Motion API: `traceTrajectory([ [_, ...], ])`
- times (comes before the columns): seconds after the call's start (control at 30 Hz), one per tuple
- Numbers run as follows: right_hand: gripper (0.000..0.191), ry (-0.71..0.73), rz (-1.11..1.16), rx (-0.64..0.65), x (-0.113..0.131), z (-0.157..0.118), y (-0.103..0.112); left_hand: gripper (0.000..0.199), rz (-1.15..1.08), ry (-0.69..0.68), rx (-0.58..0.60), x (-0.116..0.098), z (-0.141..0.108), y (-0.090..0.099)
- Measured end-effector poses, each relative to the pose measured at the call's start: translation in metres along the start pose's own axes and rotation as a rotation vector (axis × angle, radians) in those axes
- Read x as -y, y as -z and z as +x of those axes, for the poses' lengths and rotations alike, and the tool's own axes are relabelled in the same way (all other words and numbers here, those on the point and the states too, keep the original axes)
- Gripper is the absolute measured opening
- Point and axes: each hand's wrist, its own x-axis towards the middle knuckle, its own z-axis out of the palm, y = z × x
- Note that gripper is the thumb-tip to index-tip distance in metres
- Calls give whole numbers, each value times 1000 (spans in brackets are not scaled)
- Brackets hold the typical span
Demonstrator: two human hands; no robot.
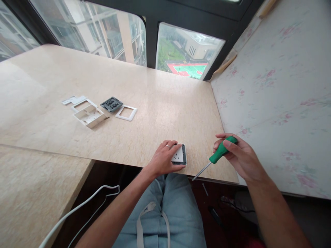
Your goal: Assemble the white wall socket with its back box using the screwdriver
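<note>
Close to the counter's front edge, my left hand grips a wall socket with a white face and a dark grey frame. The thumb lies along its near side and the fingers cover its far left part. Off to the right, my right hand is closed around the green handle of a screwdriver. Its metal shaft points down and left, with the tip over the counter's edge and apart from the socket.
Further back on the stone counter lie a white back box, a dark grey socket module, a white frame and other white plates. A papered wall bounds the right side. White cables hang at lower left.
</note>
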Motion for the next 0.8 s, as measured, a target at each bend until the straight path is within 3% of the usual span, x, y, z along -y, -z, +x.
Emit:
traceTrajectory([
  [0.1, 40, -55, 138, -40, -14, 2, -5, 74, -70, 20, -28, -2, 4, 4],
  [0.2, 38, -198, 294, -76, -25, 8, -15, 68, -128, 88, 22, -4, 12, 17],
  [0.3, 34, -339, 356, -78, -39, 13, -28, 58, -50, 112, 152, -9, 25, 36],
  [0.4, 30, -420, 433, 9, -52, 14, -44, 46, 119, 64, 320, -19, 41, 57],
  [0.53, 43, -485, 453, 114, -60, 12, -68, 34, 428, 23, 490, -34, 60, 74],
  [0.67, 33, -479, 527, 216, -65, 8, -94, 23, 616, -61, 479, -37, 70, 52],
  [0.8, 25, -485, 583, 143, -76, 5, -111, 41, 575, -50, 394, -28, 73, 7],
])
